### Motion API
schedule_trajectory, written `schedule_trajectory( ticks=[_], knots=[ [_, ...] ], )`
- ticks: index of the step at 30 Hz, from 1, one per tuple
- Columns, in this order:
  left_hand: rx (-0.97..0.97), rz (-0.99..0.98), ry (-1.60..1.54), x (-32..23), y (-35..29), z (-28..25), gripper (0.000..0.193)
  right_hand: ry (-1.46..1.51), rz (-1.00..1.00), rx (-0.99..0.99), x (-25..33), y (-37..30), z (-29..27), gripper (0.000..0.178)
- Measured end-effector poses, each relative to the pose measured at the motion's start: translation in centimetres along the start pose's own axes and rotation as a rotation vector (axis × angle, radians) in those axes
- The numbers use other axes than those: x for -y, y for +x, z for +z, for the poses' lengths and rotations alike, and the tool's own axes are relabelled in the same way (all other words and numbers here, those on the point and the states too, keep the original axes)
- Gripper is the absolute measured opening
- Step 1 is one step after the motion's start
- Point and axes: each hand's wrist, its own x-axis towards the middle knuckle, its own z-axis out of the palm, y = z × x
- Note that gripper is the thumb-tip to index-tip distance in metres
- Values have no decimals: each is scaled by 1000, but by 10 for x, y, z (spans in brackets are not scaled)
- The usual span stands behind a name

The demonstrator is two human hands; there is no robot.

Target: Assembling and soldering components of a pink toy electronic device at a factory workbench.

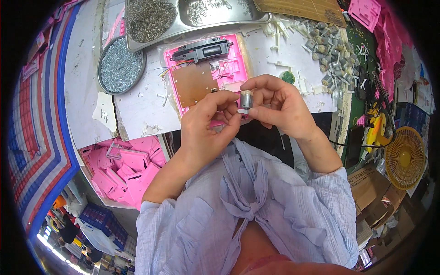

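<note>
In front of my chest, my right hand (285,109) pinches a small silver motor (246,100) between thumb and forefinger. A small white plastic piece (243,111) sits at the motor's lower end. My left hand (208,118) has its thumb and forefinger closed in at the motor's left side, by the white piece; the exact contact is hard to see. Just beyond the hands lies an open pink plastic housing (239,68). It carries a brown board (192,85), a black module (208,50) and thin wires. My hands cover its near right part.
A metal tray (183,34) of springs and a round dish (121,65) of small screws stand at the far left. Several motors (327,50) and white parts are heaped at the right. Pink housings (126,172) fill a box at lower left. A yellow fan (404,158) stands right.
</note>
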Motion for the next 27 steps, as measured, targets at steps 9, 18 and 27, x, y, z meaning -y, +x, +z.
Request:
schedule_trajectory(
  ticks=[9,18,27],
  knots=[
    [40,-10,-24,1,-3,-2,36,-54,-10,8,1,-2,0,41],
    [-38,331,176,5,3,-6,30,-732,-494,-99,-3,-4,6,38],
    [19,589,377,3,10,-22,29,-714,-396,2,20,-5,7,33]
  ],
)
